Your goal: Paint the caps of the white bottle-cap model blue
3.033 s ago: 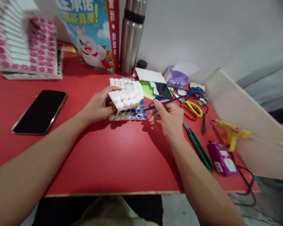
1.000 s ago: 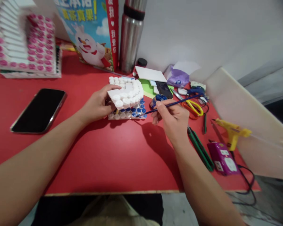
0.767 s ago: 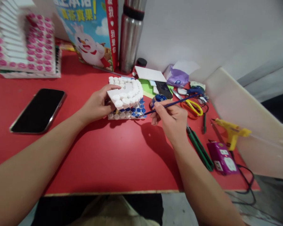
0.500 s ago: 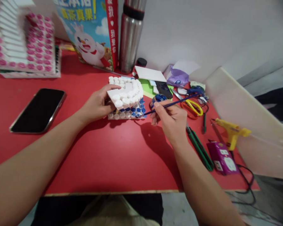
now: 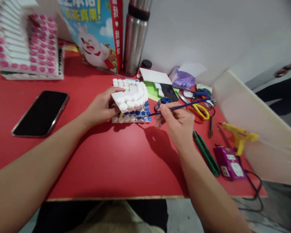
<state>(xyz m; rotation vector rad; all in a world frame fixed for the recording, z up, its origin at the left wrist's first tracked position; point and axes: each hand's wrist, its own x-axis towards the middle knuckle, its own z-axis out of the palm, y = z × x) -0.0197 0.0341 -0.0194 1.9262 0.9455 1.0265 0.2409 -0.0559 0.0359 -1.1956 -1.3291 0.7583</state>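
While the left hand (image 5: pixel 102 105) grips the central model (image 5: pixel 131 105) from nine o'clock, the right hand (image 5: pixel 178 124), apart at four, pinches the brush (image 5: pixel 188 105); on my feed, colouring looks partial: blue discs (image 5: pixel 143 113) toward four, white discs (image 5: pixel 120 120) at seven and twelve; brush contact I cannot confirm.

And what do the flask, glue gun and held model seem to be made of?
Flask: satin metal, probably steel; silvery, streaked reflections.
Glue gun: likely moulded plastic; even, dull yellow body.
Model: perhaps foam board or card, flat and white, with matte white discs, maybe paper; blue ones look painted, glossy.
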